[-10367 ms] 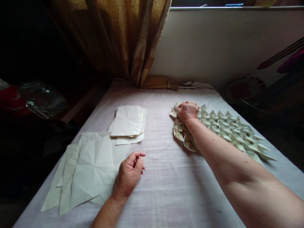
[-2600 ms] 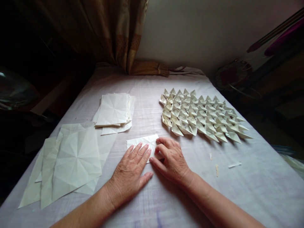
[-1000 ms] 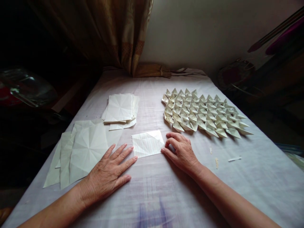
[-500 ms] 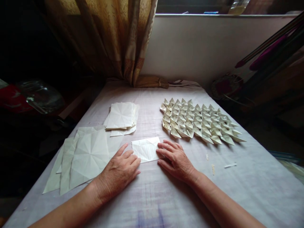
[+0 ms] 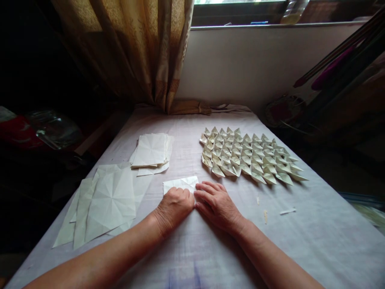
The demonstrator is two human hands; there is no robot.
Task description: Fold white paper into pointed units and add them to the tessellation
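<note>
A small lined paper sheet (image 5: 180,184) lies on the pale tablecloth (image 5: 210,249) in front of me. My left hand (image 5: 176,205) rests on its near part with the fingers curled down onto it, and only the knuckles show. My right hand (image 5: 215,202) lies flat beside it. Its fingers are stretched out and touch the sheet's right edge. The two hands meet at the sheet's near right corner, and most of the sheet is hidden under them.
A stack of creased square papers (image 5: 152,150) sits at mid left, with larger creased sheets (image 5: 110,200) nearer the left edge. Rows of several folded paper pieces (image 5: 249,156) cover the right side. Small paper scraps (image 5: 287,210) lie nearby. A curtain (image 5: 144,48) hangs behind.
My left hand has slid right onto the small sheet and curled its fingers over it. The right hand stays at the sheet's right edge. The view has tilted up slightly.
</note>
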